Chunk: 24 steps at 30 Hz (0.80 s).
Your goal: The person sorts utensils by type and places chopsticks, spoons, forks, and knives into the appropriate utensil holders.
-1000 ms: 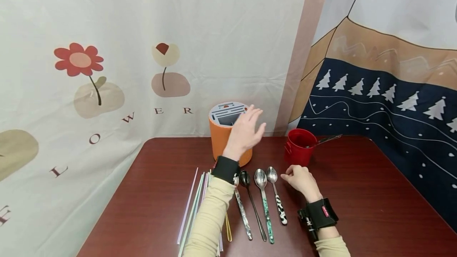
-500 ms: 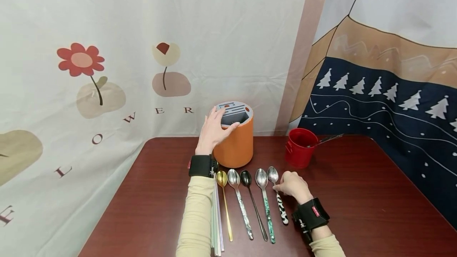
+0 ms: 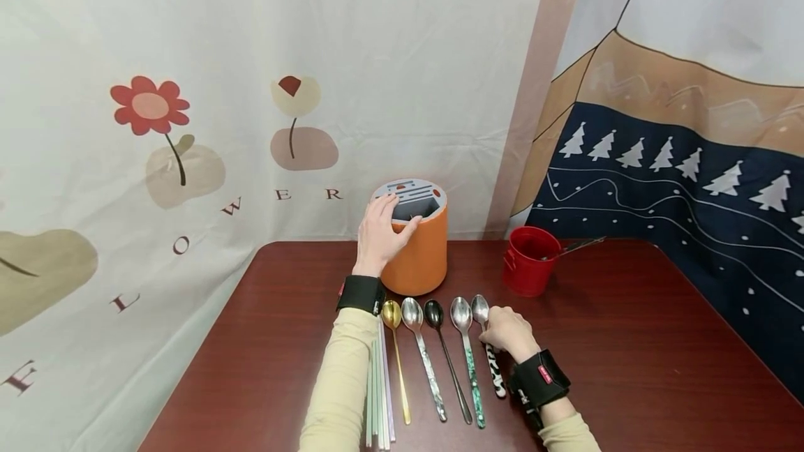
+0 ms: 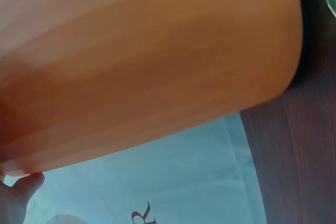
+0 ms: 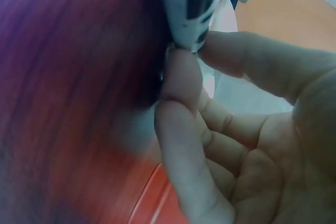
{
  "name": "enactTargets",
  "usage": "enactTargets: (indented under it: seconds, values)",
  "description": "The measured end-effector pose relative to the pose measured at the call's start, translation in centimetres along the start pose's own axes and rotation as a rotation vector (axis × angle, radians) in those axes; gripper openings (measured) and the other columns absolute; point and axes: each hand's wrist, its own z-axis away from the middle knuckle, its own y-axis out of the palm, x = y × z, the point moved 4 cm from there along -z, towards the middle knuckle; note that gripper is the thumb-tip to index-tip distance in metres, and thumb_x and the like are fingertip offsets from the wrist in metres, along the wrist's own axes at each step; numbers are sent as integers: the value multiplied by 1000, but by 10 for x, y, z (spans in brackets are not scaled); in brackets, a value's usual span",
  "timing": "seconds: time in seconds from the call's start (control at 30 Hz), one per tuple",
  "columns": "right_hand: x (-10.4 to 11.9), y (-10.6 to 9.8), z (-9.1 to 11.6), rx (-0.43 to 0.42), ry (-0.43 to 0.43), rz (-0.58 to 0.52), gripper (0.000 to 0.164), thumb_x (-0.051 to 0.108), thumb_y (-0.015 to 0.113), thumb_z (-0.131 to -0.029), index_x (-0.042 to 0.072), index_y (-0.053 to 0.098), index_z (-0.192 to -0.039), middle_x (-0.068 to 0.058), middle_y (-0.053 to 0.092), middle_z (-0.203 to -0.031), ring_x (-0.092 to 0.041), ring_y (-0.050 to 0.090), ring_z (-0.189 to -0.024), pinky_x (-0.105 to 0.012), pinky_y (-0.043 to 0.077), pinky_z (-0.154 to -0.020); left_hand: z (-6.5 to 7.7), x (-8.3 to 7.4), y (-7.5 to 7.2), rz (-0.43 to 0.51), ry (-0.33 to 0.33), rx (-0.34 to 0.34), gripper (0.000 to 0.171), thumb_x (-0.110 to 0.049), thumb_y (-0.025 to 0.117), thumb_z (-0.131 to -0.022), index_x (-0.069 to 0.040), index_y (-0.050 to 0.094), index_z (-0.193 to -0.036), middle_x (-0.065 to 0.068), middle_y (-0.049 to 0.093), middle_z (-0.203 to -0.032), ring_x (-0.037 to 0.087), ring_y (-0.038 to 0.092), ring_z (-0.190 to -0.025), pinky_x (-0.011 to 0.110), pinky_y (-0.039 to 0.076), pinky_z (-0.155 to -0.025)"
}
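Note:
In the head view, an orange round knife block (image 3: 417, 257) with a grey slotted top stands at the back of the table. My left hand (image 3: 379, 236) holds its upper left side, fingers and thumb spread around the rim. In the left wrist view, the knife block's orange wall (image 4: 157, 66) fills most of the picture, with a fingertip against its edge. My right hand (image 3: 510, 332) pinches a spoon (image 3: 495, 372) with a black-and-white patterned handle near the handle's upper end. The right wrist view shows thumb and fingertips meeting at that handle (image 5: 197, 9).
Left of that spoon lie a green-handled spoon (image 3: 472, 375), a black spoon (image 3: 447, 358), a pale-patterned spoon (image 3: 428, 368) and a gold spoon (image 3: 398, 361). Several pastel straws (image 3: 379, 396) lie beside the left forearm. A red bucket (image 3: 527, 267) with utensils inside stands at the back right.
My left hand has moved left from over the knife block's top to its left side and taken hold. My right hand has moved left and down onto the black-and-white-handled spoon and pinched it.

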Motion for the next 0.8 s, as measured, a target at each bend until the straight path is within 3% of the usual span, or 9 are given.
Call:
enactTargets:
  seconds: [0.1,0.23,0.33,0.43,0.53,0.67,0.73,0.8]
  values:
    - [0,0,-1,-11,27,-8,24,19,67,-79,10,56,-60,-3,54,-52,-19,53,-52,-30,38,-51,1,1,1,-5,17,-23,64,-54,58,-85,-9,57,-131,11,56,-135,27,47,-130,43,41,-108]
    - [0,-7,0,-40,50,-45,33,19,65,-80,13,47,-53,2,40,-49,-17,45,-50,-28,32,-48,2,3,0,3,15,-11,70,-62,51,-86,-9,56,-132,11,55,-136,27,46,-132,43,41,-108]
    - [-1,-20,4,-85,43,-95,41,19,63,-82,16,41,-47,5,30,-48,-13,35,-46,-25,25,-46,3,4,-1,9,14,10,79,-71,44,-85,-9,55,-133,11,54,-138,27,45,-133,44,40,-108]
    - [-3,-37,11,-161,18,-143,42,18,61,-82,16,41,-45,5,27,-47,-11,29,-45,-23,21,-44,2,4,-3,3,27,34,84,-73,50,-80,-9,53,-135,11,52,-139,27,44,-134,45,39,-109]
    - [-4,-56,19,-265,-18,-196,29,17,60,-82,11,55,-54,2,43,-50,-13,38,-48,-24,28,-43,1,2,-5,-6,45,52,84,-65,65,-75,-9,52,-136,11,52,-140,27,44,-134,45,40,-108]
    - [-2,-81,33,-417,-82,-327,16,15,59,-85,1,67,-85,-12,67,-72,-17,55,-59,-25,42,-50,0,3,-6,-30,51,71,84,-59,72,-73,-8,51,-136,11,51,-140,26,43,-134,44,41,-108]
    - [2,-91,40,-502,-123,-400,17,13,60,-87,-2,66,-92,-17,70,-81,-16,59,-63,-22,46,-54,0,3,-5,-42,51,73,84,-59,72,-73,-8,51,-136,11,51,-140,26,43,-135,43,41,-108]
    - [7,-100,44,-610,-177,-467,14,10,63,-87,-3,65,-92,-20,71,-83,-5,61,-64,-13,47,-58,0,4,-5,-46,53,71,84,-60,71,-72,-8,51,-136,11,52,-140,26,44,-134,43,41,-108]
